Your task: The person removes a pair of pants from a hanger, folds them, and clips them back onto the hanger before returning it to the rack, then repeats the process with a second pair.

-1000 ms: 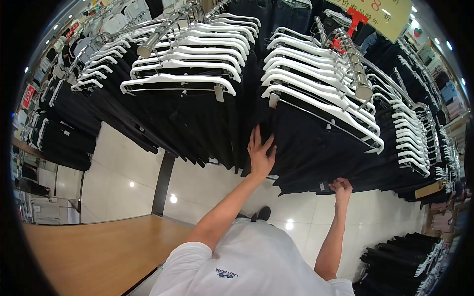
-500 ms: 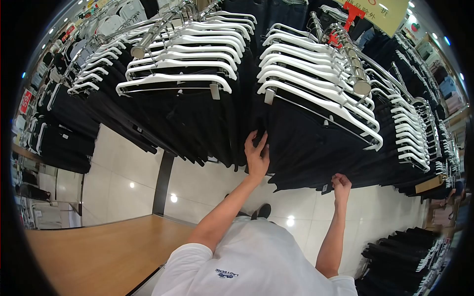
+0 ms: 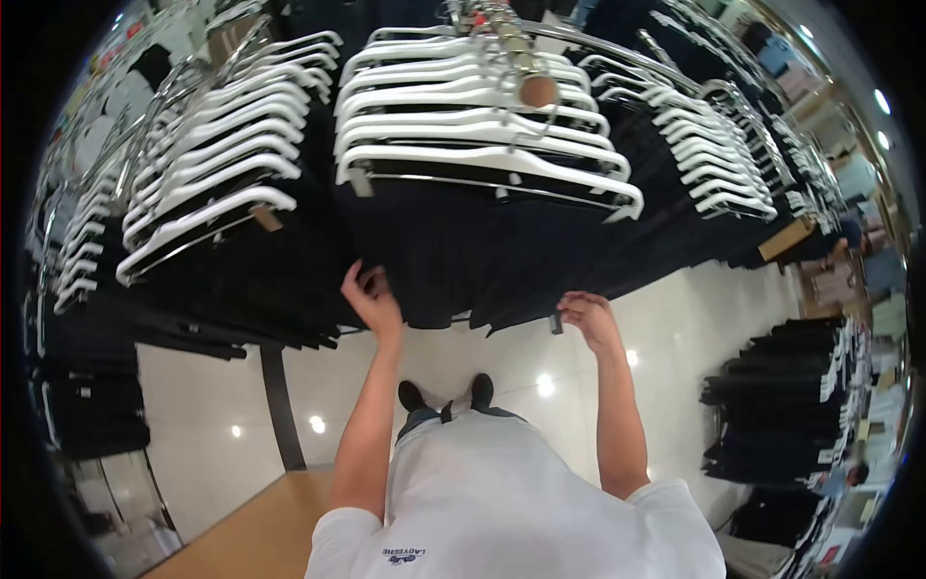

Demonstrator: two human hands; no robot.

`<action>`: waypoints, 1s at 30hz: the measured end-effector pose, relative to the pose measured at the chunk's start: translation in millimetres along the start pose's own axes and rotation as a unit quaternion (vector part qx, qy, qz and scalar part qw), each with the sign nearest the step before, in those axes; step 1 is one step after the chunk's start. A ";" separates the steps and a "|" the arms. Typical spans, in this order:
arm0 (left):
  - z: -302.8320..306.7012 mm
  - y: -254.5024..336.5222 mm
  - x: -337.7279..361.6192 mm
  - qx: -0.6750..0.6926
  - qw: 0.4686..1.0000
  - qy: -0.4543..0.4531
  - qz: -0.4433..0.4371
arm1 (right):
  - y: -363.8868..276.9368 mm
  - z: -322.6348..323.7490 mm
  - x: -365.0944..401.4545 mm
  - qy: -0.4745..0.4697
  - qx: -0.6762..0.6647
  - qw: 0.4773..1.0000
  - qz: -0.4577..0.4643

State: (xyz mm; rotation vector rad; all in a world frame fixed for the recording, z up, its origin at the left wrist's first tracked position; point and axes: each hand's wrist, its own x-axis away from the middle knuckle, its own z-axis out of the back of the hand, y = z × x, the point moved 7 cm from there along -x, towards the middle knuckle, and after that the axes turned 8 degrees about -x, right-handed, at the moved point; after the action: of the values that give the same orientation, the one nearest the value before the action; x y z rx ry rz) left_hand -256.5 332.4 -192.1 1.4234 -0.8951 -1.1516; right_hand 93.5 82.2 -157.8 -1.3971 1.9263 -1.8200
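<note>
A row of black trousers (image 3: 482, 256) hangs from white clip hangers (image 3: 482, 164) on a chrome rail arm in front of me. My left hand (image 3: 376, 301) is at the left side edge of the front pair, its fingers curled into the dark cloth, partly lost against it. At the lower right of the same pair, my right hand (image 3: 590, 320) has bent fingers closed at the hem. A small tag (image 3: 557, 324) hangs beside those fingertips.
More black garments on white hangers (image 3: 217, 222) hang to the left, and another row (image 3: 719, 164) to the right. A lower rack of dark clothes (image 3: 772, 396) stands at right. A wooden surface (image 3: 241, 526) lies at lower left, above pale floor tiles (image 3: 656, 386).
The view has swung right, so the front row now sits centrally. Both hands stay at the same pair of trousers, the right one at the hem. My feet now stand apart.
</note>
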 end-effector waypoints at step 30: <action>-138.4 31.6 184.2 -0.161 0.815 -0.536 -0.150 | 24.5 -34.3 40.6 -0.197 0.213 0.950 0.113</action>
State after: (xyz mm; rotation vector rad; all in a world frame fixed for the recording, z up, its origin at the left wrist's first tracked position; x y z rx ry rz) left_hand -73.8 188.5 -196.0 0.5404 -1.1417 -2.3134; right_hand 35.9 74.7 -150.6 -1.2193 1.3358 -1.5761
